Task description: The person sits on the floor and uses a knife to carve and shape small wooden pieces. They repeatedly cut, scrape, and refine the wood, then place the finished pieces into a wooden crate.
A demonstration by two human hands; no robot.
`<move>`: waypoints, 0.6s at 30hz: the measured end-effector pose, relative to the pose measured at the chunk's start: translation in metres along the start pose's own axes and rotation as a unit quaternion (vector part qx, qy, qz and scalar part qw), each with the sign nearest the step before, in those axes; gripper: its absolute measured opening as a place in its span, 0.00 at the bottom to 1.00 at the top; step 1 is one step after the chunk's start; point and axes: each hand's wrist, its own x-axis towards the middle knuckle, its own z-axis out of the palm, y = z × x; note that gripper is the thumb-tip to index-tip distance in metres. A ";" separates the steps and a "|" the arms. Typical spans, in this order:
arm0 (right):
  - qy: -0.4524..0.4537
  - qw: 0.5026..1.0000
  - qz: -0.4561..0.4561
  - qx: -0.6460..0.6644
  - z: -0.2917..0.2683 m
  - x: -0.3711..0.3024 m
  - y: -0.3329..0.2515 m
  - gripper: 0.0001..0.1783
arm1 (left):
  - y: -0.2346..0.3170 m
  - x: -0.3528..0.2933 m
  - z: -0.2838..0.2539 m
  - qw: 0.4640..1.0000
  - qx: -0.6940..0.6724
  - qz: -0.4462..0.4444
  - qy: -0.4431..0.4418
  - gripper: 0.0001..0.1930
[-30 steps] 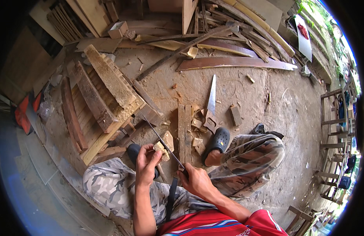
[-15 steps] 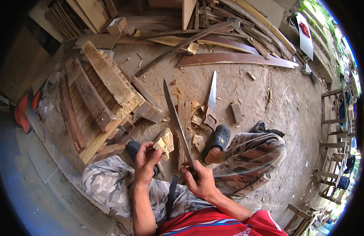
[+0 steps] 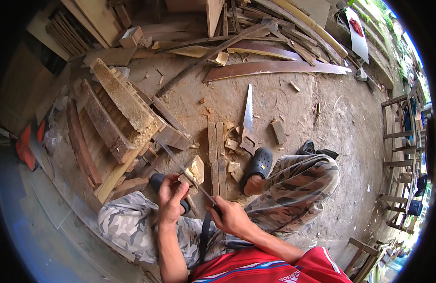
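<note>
My left hand (image 3: 171, 195) is closed on the near edge of a small, roughly cut block of pale yellow wood (image 3: 196, 167), held up above the ground between my knees. My right hand (image 3: 231, 217) grips the handle end of a machete (image 3: 170, 153), its long thin blade pointing up and to the left. The blade crosses over the wood block close to my left fingers; whether the edge touches the wood I cannot tell. Below lie two narrow wooden strips (image 3: 212, 158), side by side, and several offcuts (image 3: 234, 170).
A handsaw (image 3: 248, 113) lies beyond the offcuts, near my clog (image 3: 261, 165). To the left stands a stack of rough planks (image 3: 126, 101). A brown board (image 3: 274, 69) and a heap of scrap wood (image 3: 293, 35) lie at the back. Wooden frames (image 3: 397, 165) line the right side.
The machete has swung from upright down to the left, so its blade now crosses the wood block. My right hand has shifted slightly left; my left hand keeps its hold.
</note>
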 end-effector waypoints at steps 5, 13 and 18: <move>-0.021 0.986 0.059 -0.156 -0.007 -0.003 -0.003 0.11 | 0.000 -0.002 0.002 1.000 -0.005 -0.006 0.013 0.17; -0.076 0.984 0.158 0.029 -0.021 0.001 -0.009 0.18 | -0.004 0.002 -0.002 0.999 0.032 0.000 0.002 0.18; -0.003 0.990 0.131 -0.061 -0.013 0.004 -0.005 0.18 | -0.003 0.002 -0.007 1.000 0.016 0.008 0.017 0.16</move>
